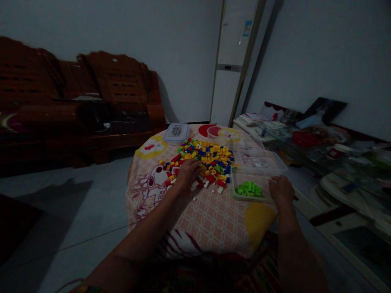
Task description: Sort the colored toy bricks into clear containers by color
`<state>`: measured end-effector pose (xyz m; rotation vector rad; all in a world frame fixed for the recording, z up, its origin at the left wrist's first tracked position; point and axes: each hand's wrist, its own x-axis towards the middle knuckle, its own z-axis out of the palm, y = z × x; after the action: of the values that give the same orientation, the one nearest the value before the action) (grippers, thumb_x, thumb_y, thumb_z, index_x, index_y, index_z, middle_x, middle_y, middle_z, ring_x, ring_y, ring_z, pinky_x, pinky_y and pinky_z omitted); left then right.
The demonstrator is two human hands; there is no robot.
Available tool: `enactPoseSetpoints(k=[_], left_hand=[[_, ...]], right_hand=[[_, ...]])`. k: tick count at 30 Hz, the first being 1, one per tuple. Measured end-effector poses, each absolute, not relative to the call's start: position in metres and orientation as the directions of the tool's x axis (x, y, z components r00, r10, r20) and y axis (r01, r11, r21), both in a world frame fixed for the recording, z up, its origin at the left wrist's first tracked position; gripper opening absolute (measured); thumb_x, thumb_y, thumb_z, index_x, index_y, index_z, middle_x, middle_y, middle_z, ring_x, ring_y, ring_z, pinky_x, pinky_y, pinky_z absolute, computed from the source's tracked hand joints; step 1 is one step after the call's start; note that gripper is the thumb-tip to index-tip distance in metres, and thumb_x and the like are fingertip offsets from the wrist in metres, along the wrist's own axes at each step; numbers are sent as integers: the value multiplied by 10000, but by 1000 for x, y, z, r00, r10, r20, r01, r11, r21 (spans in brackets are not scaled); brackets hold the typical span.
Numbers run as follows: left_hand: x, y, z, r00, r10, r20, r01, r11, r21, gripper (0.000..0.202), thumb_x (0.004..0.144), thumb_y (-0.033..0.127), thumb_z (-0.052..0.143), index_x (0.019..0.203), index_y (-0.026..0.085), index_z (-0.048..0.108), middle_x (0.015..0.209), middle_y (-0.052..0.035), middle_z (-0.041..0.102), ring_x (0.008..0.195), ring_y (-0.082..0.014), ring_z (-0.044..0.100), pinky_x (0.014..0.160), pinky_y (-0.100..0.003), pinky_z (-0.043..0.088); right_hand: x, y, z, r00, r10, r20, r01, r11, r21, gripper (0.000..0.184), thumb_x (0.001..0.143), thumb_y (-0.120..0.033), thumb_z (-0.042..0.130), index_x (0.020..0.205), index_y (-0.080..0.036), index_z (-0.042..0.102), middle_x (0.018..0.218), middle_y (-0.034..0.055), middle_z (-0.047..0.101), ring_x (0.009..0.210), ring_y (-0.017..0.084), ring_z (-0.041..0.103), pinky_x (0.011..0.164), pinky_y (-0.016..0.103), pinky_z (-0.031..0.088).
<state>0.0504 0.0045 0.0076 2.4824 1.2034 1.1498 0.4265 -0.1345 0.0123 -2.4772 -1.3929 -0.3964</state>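
A loose heap of toy building bricks (214, 156) in yellow, red, blue, green and white lies on a cloth-covered round table. My left hand (187, 175) reaches over the heap's near left side, fingers bent down onto the bricks with the thumb apart; no held brick shows. On the right, a clear plastic container (249, 199) has light green bricks (249, 189) inside. My right hand (281, 189) is closed at this container's right rim, its fingertips partly hidden.
Behind the green bricks sits another clear container (276, 162). A lidded box (176, 132) stands at the table's back left. The patterned tablecloth (210, 224) drapes over the near edge. A cluttered glass-topped stand (308, 156) is to the right, wooden seating (119, 89) to the left.
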Motion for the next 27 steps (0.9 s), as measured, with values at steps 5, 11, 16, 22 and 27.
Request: enactPoseSetpoints(k=[5,11,16,22,27], left_hand=[[-3,1,12,75,792,606,727,-459,511,363,915,343,506,1179,173,687,1225,-132,666,1154,-272,600,1039,-442,464],[-56,3,-7,-131,874,469,763,-213,610,450,906,410,472,1210,125,642,1242,-165,653,1175,-295,580,1062,-466,437],[-31,3,-29,-18,922,387,714,-259,651,434,895,397,488,1240,159,603,1295,-151,629,1239,-298,549,1091,-493,417],[19,6,-25,50,888,457,622,-385,682,492,911,409,503,1329,155,560,1411,-168,534,1354,-299,465,1153,-501,361],[57,2,6,139,819,557,648,-501,574,443,896,360,563,1301,186,607,1449,-163,508,1383,-324,425,1150,-552,328]], right_hand=[[425,-134,14,515,781,353,851,-515,-102,416,947,-322,428,1135,-111,734,1241,188,627,1032,274,614,881,380,470],[421,-134,19,532,784,320,843,-527,-109,420,949,-317,426,1143,-108,734,1253,193,621,1053,281,614,895,387,475],[421,-134,20,546,778,311,834,-538,-119,421,945,-324,425,1143,-120,735,1272,187,613,1054,283,615,882,390,482],[423,-134,17,528,781,334,843,-530,-93,418,942,-330,431,1142,-124,735,1239,176,625,1023,264,615,874,375,476],[424,-134,15,511,787,345,853,-514,-92,427,954,-334,414,1129,-110,734,1259,183,617,1052,269,606,890,368,462]])
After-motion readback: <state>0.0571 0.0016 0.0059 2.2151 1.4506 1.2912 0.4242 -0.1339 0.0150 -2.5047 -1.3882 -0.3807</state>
